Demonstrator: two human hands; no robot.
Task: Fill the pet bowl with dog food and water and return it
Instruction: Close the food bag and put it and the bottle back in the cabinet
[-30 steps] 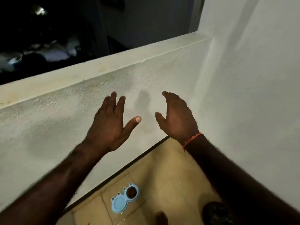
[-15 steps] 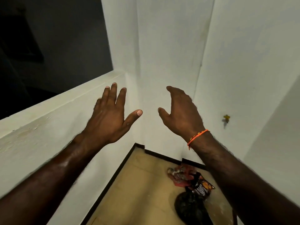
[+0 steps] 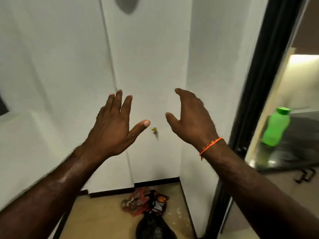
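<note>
Both hands raised before the white wall (image 3: 146, 66)

The left hand (image 3: 112, 128) and right hand (image 3: 193, 121) are held spread, nothing grasped; a green bottle (image 3: 276, 126) is seen right of them.

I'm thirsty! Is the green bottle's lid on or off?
On. The green bottle stands on a dark counter with its green cap on top.

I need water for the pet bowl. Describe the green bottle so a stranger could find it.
Look past the dark door frame on the right, onto the dark counter. The green bottle stands there tilted in view, bright lime plastic with a green cap, the only vivid object there.
</note>
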